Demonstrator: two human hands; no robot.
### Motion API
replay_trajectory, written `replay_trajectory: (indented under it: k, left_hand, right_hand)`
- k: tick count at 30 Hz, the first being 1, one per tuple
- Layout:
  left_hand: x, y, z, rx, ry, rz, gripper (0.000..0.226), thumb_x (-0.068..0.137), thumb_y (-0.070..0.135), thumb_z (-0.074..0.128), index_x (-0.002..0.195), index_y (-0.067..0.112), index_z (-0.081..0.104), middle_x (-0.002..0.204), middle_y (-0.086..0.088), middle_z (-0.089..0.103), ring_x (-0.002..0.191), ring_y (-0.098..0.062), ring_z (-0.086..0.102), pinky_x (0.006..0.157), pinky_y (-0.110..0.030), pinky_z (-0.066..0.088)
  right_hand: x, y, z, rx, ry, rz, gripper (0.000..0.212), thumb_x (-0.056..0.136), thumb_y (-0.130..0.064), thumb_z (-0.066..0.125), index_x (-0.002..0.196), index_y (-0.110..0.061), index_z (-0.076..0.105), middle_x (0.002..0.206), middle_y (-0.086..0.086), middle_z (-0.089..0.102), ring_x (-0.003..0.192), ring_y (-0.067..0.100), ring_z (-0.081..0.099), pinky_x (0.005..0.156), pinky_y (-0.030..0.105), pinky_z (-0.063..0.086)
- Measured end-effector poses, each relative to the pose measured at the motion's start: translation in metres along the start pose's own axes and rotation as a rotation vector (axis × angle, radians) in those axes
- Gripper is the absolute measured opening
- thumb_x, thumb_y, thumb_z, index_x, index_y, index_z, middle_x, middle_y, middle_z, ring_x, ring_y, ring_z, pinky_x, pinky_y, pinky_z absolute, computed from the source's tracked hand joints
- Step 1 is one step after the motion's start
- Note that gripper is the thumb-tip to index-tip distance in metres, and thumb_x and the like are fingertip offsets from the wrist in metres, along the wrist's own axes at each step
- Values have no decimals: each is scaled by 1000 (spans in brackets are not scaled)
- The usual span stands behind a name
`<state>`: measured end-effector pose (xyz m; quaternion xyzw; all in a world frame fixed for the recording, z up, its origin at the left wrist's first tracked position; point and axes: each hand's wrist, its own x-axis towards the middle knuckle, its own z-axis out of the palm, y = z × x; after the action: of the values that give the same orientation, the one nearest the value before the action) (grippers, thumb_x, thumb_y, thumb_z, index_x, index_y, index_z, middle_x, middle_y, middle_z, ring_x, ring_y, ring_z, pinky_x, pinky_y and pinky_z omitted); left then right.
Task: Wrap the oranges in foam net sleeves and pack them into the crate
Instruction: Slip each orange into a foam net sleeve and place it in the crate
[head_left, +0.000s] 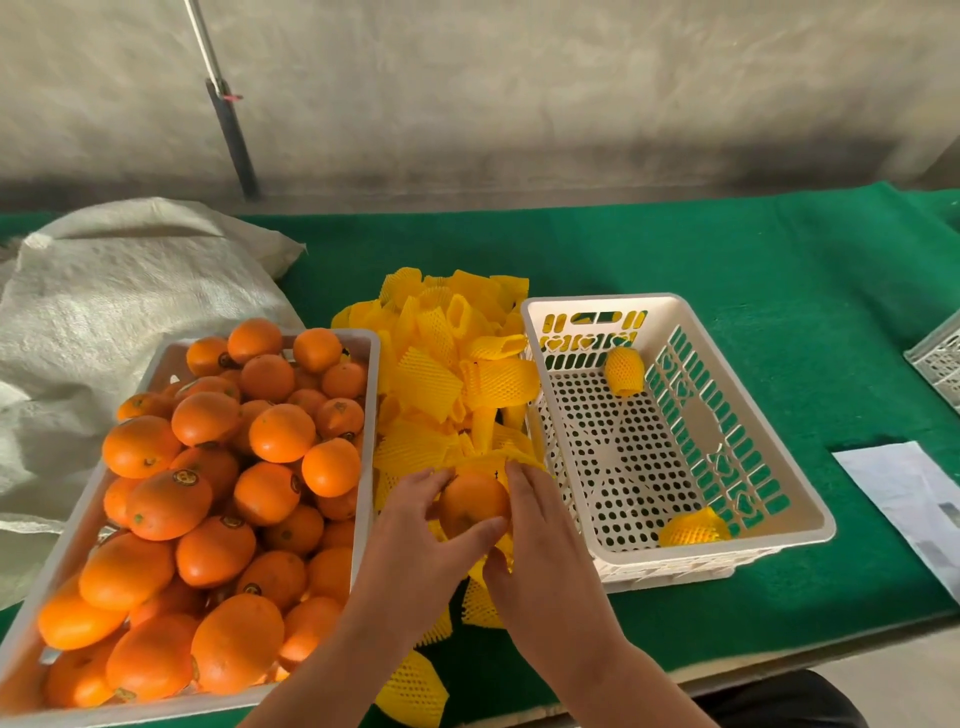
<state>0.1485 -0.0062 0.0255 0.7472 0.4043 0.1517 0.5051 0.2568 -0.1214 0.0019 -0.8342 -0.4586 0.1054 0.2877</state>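
Orange (470, 501) low at centre, half inside a yellow foam net sleeve (501, 551); gripped by left hand (415, 540) at 9 o'clock, sleeve pinched by right hand (540, 535) at 3. White crate (810, 499) at 3 o'clock, two wrapped oranges (625, 370) inside. Loose oranges (218, 499) at 9 o'clock.

Orange fruit (472, 501), yellow netted sleeves (452, 374), green cloth (779, 249).

orange (470, 501): bare, just left of crate, partly in a yellow foam net sleeve (498, 558) | sleeve pile (447, 374): heaped against crate's left wall | crate (779, 483): white, perforated, two wrapped oranges (624, 371) (693, 527) inside | loose oranges (218, 499): heaped further left of crate
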Motion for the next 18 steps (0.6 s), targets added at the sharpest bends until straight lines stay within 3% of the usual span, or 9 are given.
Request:
replay_trajectory:
  k: [3,5,7,10,12,15,18]
  left_hand:
    - [3,1,6,202,161,106,90,77,66,77,153,30,47,150,16,42,129,-1,39,104,-21,39]
    - [6,0,8,279,231,133,90,78,68,73,153,27,47,154,13,41,133,-5,41,102,-19,36]
    - [10,-4,6,312,268,149,90,79,71,69,153,25,48,155,11,39,138,-13,42,104,-23,41]
    - [19,-13,-1,356,289,152,87,82,66,73,152,21,48,157,8,36,142,-19,42,109,-36,48]
    - [21,-19,-7,369,304,184,83,84,61,73,150,18,49,156,8,37,141,-21,44,108,-43,52]
    - [18,-24,-12,404,357,284,79,85,62,66,147,16,49,156,4,38,141,-26,44,108,-46,49]
    - [11,-25,-14,448,375,427,74,84,59,67,144,21,45,155,2,39,138,-24,42,103,-38,42]
  right_hand:
    - [-3,-7,2,-40,49,-36,83,103,-37,59,162,-33,2,165,-9,15,154,15,22,120,25,19]
    - [-6,-13,3,-74,72,-77,85,101,-29,64,163,-26,6,162,-5,22,147,15,28,116,20,12]
    - [-9,-19,4,-81,54,-115,86,100,-22,64,164,-22,7,161,-3,25,144,13,30,116,20,13]
    - [-13,-24,2,-8,-4,-145,81,102,-29,50,163,-33,-3,162,-13,17,147,-4,12,117,16,8]
    - [-14,-23,0,72,-5,-155,73,101,-39,48,161,-39,6,159,-22,21,148,-7,15,118,15,18]
    - [-5,-16,-10,260,121,-37,58,98,-42,61,150,-43,35,144,-27,38,135,3,44,105,26,49]
    - [18,-7,-23,432,204,82,56,95,-33,73,141,-45,42,133,-29,45,126,2,52,91,28,57]
